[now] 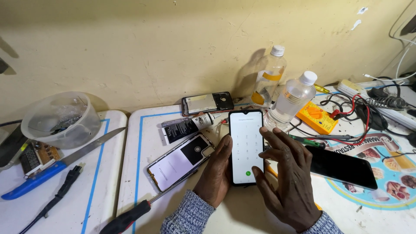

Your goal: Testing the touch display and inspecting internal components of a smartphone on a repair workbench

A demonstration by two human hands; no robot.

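The phone point(246, 147) lies powered up on the white table point(143, 138), its keypad screen lit and no digits entered that I can make out; the left hand point(216, 171) cups its edge, fingers curled, while the right hand point(284, 173) hovers spread above it (a stripped phone shell point(180, 162) waits beside)

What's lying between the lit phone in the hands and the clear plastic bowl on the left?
In the head view, between the lit phone and the clear bowl lie a phone back cover, a dark tube and a knife.
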